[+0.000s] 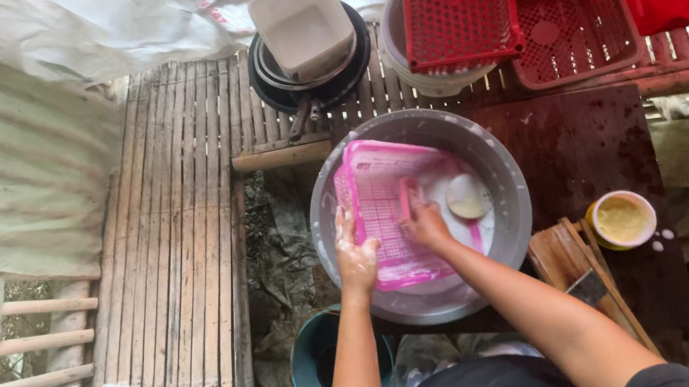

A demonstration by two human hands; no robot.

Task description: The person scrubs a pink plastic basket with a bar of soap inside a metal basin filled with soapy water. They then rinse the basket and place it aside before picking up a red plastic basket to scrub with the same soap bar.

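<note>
Head camera looks straight down on a grey metal basin (508, 194) that stands on a dark wet board beside a bamboo slat platform (177, 249). Inside the basin lies a pink plastic basket (384, 205), tilted, with its near edge resting toward the person. The left hand (356, 255), covered with soap foam, has its fingers curled over the near left rim of the basket and holds it there. The right hand (424, 225) is closed around a small pink scrubber (406, 197) and presses it on the mesh bottom. I judge the basket to be light and fairly stiff, but its thin lattice can bend or crack if it is squeezed hard, and the foam surely makes it slippery; the thicker rim is the safest place to take hold. A pale round thing (464, 197), maybe a soap piece or sponge, lies in the basin just right of the basket. A yellow cup of paste (621, 220) stands well apart at the right.
</note>
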